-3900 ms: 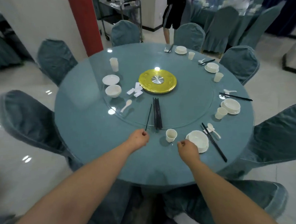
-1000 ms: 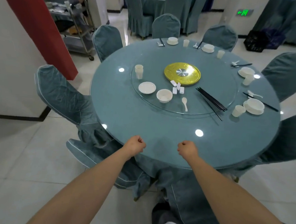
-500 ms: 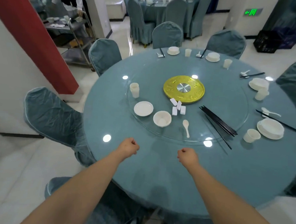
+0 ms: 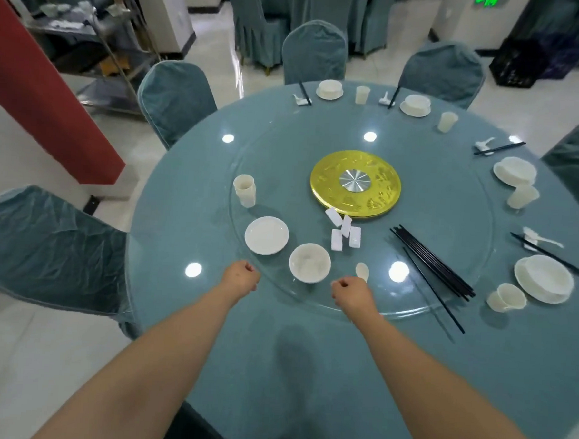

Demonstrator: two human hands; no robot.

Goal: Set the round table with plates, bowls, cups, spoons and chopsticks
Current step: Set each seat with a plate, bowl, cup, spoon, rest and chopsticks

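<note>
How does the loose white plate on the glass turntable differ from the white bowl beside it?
The flat white plate is shallow and wide; the round white bowl is deeper, with upright walls. The plate lies farther from both hands and more to the left; the bowl sits between the left hand and right hand. Both are white, empty and rest on the glass turntable.

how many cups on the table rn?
5: a stack on the glass turntable's left, two at the far settings, two at the right settings. The stack may hold several cups.
</note>
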